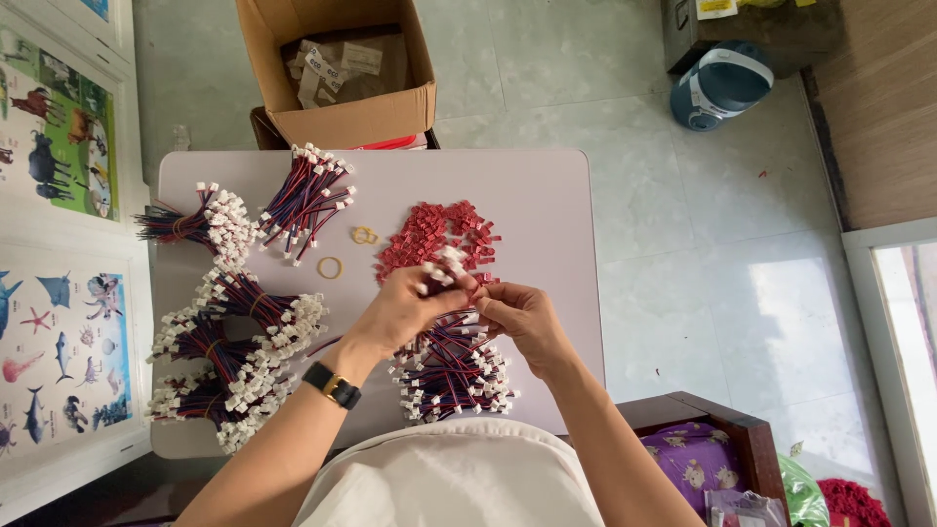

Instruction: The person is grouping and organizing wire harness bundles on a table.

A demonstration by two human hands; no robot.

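white table (547, 185) fills the middle of the head view, pale tiled floor around it. open cardboard box (337, 68) sits at the far edge, with paper packets inside. blue and grey jug (720, 86) on the floor, well apart to the right. animal posters (59, 351) lie along the left side.

on the table's left half: tied wire bundles (234, 342), red, blue and black leads with white plugs, several stacked near each other. loose wire pile (451, 369) lies just under the hands at the near edge. red connector heap (434, 234) sits just beyond the hands. two rubber bands (330, 267) lie between the bundles and the red heap.

left hand (405, 310), black watch on its wrist, is curled tight around a small clutch of white-plug wires (444, 268), plug ends sticking up. right hand (522, 317) has fingertips pinched together at the same clutch; too small to tell exactly what they pinch.

judgement: doing this well likely means keeping plug ends level in the left fist, working one lead at a time, holding the clutch over the loose pile so drops stay close.
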